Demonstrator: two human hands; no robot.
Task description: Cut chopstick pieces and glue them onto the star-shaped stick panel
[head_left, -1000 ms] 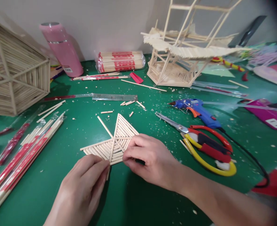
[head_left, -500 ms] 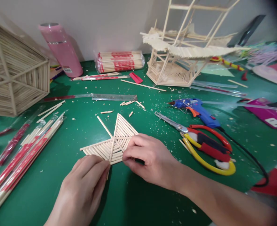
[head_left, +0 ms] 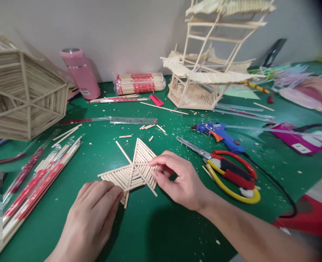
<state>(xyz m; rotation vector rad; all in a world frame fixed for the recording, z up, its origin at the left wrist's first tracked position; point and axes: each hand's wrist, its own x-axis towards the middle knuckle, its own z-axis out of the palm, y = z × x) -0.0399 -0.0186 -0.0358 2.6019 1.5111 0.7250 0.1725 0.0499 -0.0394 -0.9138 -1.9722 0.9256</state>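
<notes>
A flat stick panel (head_left: 133, 165) of thin wooden sticks fans out from a centre, with filled wedges and some bare spokes, on the green table (head_left: 95, 156). My left hand (head_left: 95, 207) has its fingers pressed together on the panel's lower left edge, gripping it; the fingertips are partly hidden. My right hand (head_left: 177, 178) rests at the panel's right edge, thumb and forefinger closed around the ends of the short sticks there. Short cut stick pieces (head_left: 148, 126) lie just beyond the panel.
Scissors (head_left: 221, 167) and a blue glue gun (head_left: 218, 134) lie right of my right hand. Wrapped sticks (head_left: 40, 182) lie at left. Behind stand a large stick frame (head_left: 27, 94), a pink bottle (head_left: 81, 72), a stick bundle (head_left: 140, 83) and a tiered stick model (head_left: 199, 76).
My right hand has shifted up along the panel's right edge, uncovering the lower right spoke. My left hand has moved slightly left and down. The whole view has tilted upward.
</notes>
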